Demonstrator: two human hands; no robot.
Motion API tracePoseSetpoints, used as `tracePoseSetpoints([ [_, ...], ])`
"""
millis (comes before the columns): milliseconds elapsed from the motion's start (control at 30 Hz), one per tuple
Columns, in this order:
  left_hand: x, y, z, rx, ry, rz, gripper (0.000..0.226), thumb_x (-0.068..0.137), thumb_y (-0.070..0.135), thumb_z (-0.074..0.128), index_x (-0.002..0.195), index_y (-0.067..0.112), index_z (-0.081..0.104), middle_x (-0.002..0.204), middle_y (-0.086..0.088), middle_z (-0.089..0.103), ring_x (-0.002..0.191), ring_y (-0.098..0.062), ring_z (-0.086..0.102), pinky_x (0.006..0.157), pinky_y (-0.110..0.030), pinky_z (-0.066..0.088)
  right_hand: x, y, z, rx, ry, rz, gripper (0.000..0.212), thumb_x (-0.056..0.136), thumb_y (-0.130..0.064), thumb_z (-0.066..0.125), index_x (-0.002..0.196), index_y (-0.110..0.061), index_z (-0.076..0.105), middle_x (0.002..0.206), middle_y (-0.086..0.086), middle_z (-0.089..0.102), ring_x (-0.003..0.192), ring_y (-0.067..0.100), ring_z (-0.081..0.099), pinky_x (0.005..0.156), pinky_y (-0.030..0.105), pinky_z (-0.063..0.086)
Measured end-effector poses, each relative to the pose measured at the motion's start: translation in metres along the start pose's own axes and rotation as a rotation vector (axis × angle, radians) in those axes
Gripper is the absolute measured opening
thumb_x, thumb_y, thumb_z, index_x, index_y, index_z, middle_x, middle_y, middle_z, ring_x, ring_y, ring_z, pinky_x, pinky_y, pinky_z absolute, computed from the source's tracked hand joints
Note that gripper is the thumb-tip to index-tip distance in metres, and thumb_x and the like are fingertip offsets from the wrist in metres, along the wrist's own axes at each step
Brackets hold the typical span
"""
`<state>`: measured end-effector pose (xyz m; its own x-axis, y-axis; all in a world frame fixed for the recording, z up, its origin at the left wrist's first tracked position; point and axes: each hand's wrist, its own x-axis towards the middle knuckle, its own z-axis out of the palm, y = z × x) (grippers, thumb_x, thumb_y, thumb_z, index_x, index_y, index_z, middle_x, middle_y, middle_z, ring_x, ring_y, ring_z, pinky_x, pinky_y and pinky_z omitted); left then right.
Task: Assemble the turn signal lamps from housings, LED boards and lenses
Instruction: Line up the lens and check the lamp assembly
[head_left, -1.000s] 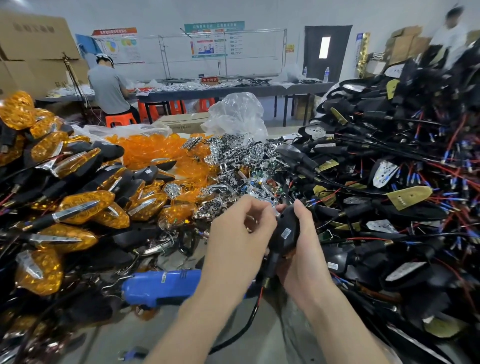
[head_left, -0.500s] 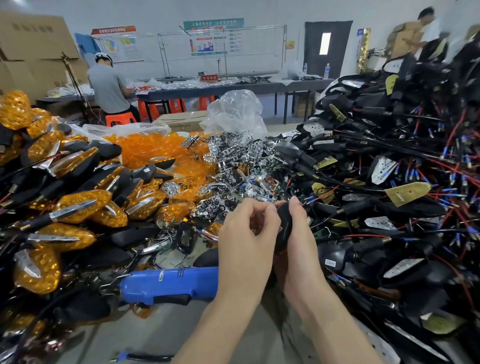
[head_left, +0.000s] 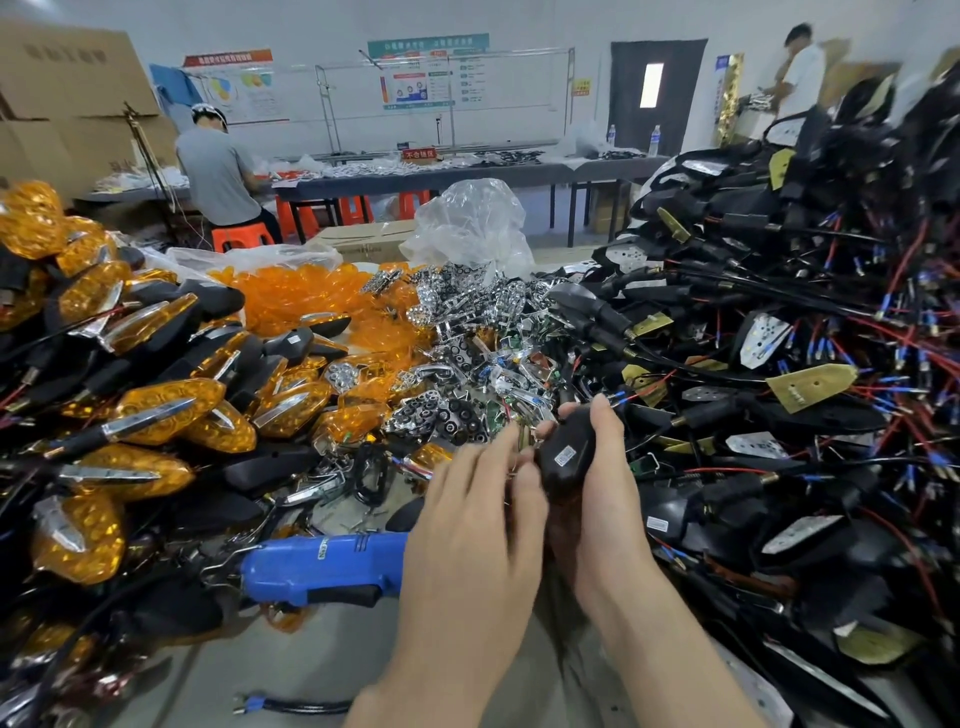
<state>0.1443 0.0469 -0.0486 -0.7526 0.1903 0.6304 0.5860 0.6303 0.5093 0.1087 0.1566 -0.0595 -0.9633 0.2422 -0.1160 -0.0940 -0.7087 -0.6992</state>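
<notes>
**Layout.** The housing pile (head_left: 779, 322), black shells trailing red and black leads, fills the right half of the frame. The lamp pile (head_left: 156, 410), amber-faced finished units, fills the left. The lenses (head_left: 291, 296) lie heaped at upper centre, with the chrome parts (head_left: 457, 358) just right of them. A blue tool (head_left: 322, 566) lies on the bench (head_left: 322, 660) at lower centre, partly behind the left wrist.

**Hands.** The right hand (head_left: 608, 509) grips one housing (head_left: 571, 436) at centre frame. The thumb runs along its right edge and the fingertips wrap over the far end. The housing's black back, with a small white label (head_left: 564, 457), faces the camera. The left hand (head_left: 467, 525) is just left of it, fingers bent toward the hidden open side. Blur prevents telling whether they pinch a part. A small chrome or green piece seems to sit between fingertips and housing, probably the board insert.

**Step in hand (judged).** Seating the board or reflector in the housing.

1. Hold the housing firmly in the right hand. Do not cover the open side.
2. Tilt the open side toward the eyes, since the cavity is out of view at present.
3. Route the leads clear of the seat before pressing.
4. Press evenly with the left fingertips. A tilted insert is likely to jam or to block the lens later.
5. Confirm the insert sits flush before reaching for a lens.
</notes>
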Motion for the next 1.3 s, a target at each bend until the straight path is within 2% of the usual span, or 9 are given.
tracePoseSetpoints([
  [200,-0.058,-0.018,-0.025,0.015,0.012,0.226,0.022,0.09,0.02,0.05,0.096,0.026,0.07,0.082,0.014,0.059,0.075,-0.01,0.057,0.068,-0.022,0.046,0.005,-0.003,-0.002,0.067,0.04,-0.01,0.033,0.101,-0.05,0.052,0.087,-0.022,0.061,0.072,-0.002,0.063,0.055,0.016,0.059,0.045,0.026,0.046],
  [333,-0.041,-0.046,-0.038,0.066,-0.09,0.396,0.019,0.092,0.015,0.051,0.091,0.015,0.07,0.078,0.006,0.059,0.07,-0.016,0.054,0.064,-0.03,0.047,0.005,-0.002,-0.002,0.066,0.052,-0.015,0.035,0.102,-0.05,0.05,0.084,-0.022,0.061,0.071,-0.002,0.062,0.054,0.016,0.058,0.045,0.025,0.046],
  [533,-0.018,-0.06,-0.05,0.147,-0.186,0.41,0.022,0.093,0.017,0.048,0.091,0.012,0.069,0.073,0.007,0.054,0.068,-0.009,0.04,0.054,-0.026,0.039,0.005,-0.001,0.002,0.047,0.045,-0.019,0.047,0.101,-0.047,0.055,0.063,-0.026,0.072,0.067,0.001,0.063,0.051,0.018,0.058,0.045,0.028,0.049],
  [633,-0.023,-0.049,-0.055,0.038,-0.178,0.186,0.019,0.092,0.029,0.046,0.093,0.028,0.065,0.07,0.02,0.054,0.061,0.001,0.045,0.05,-0.02,0.041,0.006,0.001,0.004,0.017,0.007,0.002,0.036,0.102,-0.045,0.055,0.08,-0.019,0.068,0.066,0.004,0.061,0.048,0.02,0.055,0.045,0.03,0.049],
  [733,-0.024,-0.039,-0.062,0.035,-0.253,-0.118,0.019,0.089,0.042,0.038,0.087,0.039,0.057,0.06,0.012,0.063,0.052,-0.008,0.055,0.052,-0.02,0.043,0.008,0.003,0.003,-0.078,-0.011,0.043,0.03,0.101,-0.043,0.058,0.09,-0.015,0.065,0.066,0.006,0.061,0.047,0.022,0.055,0.047,0.032,0.052],
  [933,-0.015,-0.029,-0.064,0.288,-0.508,-0.419,0.043,0.096,0.043,0.039,0.073,0.014,0.06,0.06,0.003,0.062,0.064,-0.014,0.057,0.061,-0.027,0.047,0.007,0.006,-0.001,-0.179,-0.118,0.046,0.031,0.095,-0.044,0.063,0.08,-0.019,0.071,0.067,0.008,0.061,0.049,0.023,0.055,0.052,0.035,0.055],
  [1033,-0.015,-0.034,-0.059,0.088,-0.536,-0.674,0.058,0.097,0.049,0.041,0.076,0.002,0.066,0.071,-0.013,0.071,0.064,-0.031,0.067,0.068,-0.042,0.059,0.004,0.006,-0.001,-0.256,-0.173,0.04,0.03,0.085,-0.051,0.065,0.075,-0.023,0.072,0.069,0.007,0.061,0.049,0.022,0.056,0.056,0.037,0.057],
  [1133,-0.015,-0.036,-0.057,-0.132,-0.545,-0.877,0.063,0.098,0.05,0.043,0.072,-0.004,0.064,0.057,-0.011,0.067,0.047,-0.03,0.062,0.053,-0.034,0.054,0.004,0.009,-0.001,-0.328,-0.182,0.052,0.031,0.082,-0.053,0.067,0.076,-0.023,0.072,0.068,0.007,0.061,0.048,0.022,0.056,0.058,0.038,0.059],
  [1300,-0.021,-0.026,-0.059,-0.52,-0.46,-1.173,0.056,0.095,0.05,0.055,0.096,-0.006,0.062,0.073,-0.023,0.073,0.063,-0.034,0.073,0.054,-0.037,0.057,0.004,0.009,-0.002,-0.408,-0.214,0.026,0.037,0.075,-0.06,0.069,0.079,-0.023,0.071,0.069,0.005,0.062,0.049,0.022,0.059,0.066,0.039,0.06],
])
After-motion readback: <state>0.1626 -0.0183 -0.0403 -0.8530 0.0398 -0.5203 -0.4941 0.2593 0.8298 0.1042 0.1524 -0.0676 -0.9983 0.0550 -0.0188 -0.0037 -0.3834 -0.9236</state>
